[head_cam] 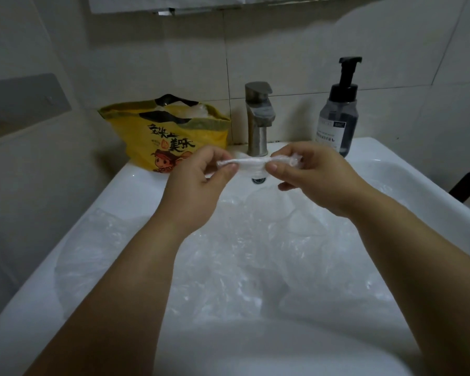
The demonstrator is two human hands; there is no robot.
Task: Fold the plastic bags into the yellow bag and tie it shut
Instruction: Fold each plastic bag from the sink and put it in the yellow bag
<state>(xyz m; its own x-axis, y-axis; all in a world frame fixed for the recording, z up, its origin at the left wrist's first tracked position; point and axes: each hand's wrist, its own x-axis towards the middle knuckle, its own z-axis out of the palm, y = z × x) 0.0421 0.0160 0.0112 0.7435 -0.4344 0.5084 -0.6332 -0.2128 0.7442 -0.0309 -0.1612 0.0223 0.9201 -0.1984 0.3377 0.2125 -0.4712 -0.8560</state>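
Pinching rolled plastic bag (251, 162) | left hand (198, 183); right hand (310, 175)

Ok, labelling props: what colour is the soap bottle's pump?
The pump is black; the head view shows it.

yellow bag (162, 137): yellow, black lettering | sink (136, 191): white | pump bottle (338, 123): grey, black top
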